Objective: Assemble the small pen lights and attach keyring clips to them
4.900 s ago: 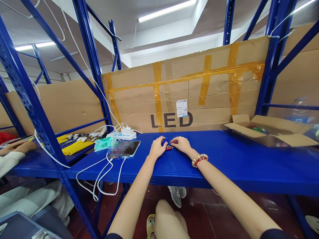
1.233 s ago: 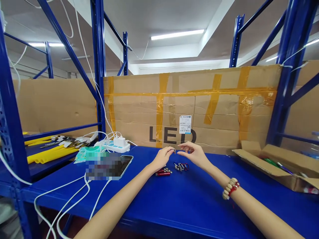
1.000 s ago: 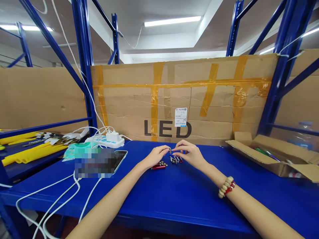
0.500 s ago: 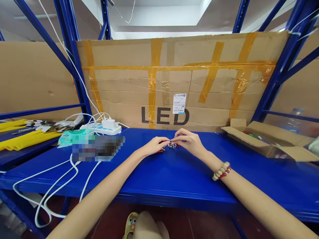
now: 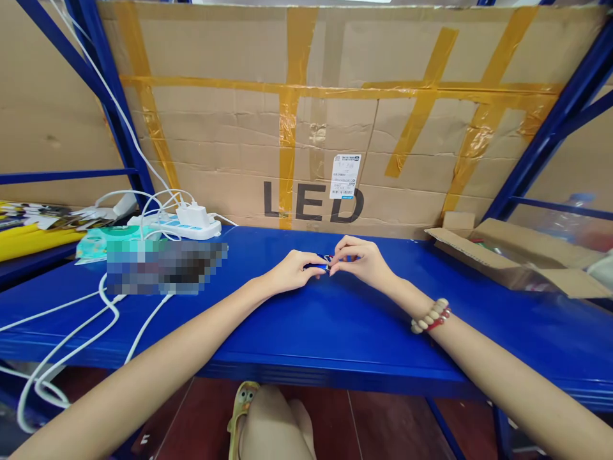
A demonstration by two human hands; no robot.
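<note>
My left hand [image 5: 293, 273] and my right hand [image 5: 361, 262] meet over the middle of the blue shelf [image 5: 335, 319]. Both pinch a small blue cylinder [image 5: 317, 266], a tiny flashlight by its look, held between the fingertips just above the surface. My right fingers close on its right end, where small metal parts show. My left fingers grip its left end. A bead bracelet [image 5: 430, 316] sits on my right wrist. Other small pieces behind my hands are mostly hidden.
A taped cardboard sheet marked LED [image 5: 313, 201] walls the back. A white power strip with charger [image 5: 184, 223] and loose white cables [image 5: 71, 319] lie left. An open cardboard box [image 5: 517, 255] sits at the right. Yellow tubes [image 5: 29, 239] lie on the neighbouring shelf.
The view has tilted down and closer. My hands lowered from mid-air to just above the shelf and now pinch a blue cylinder together; the red flashlight and clips are hidden behind them.
</note>
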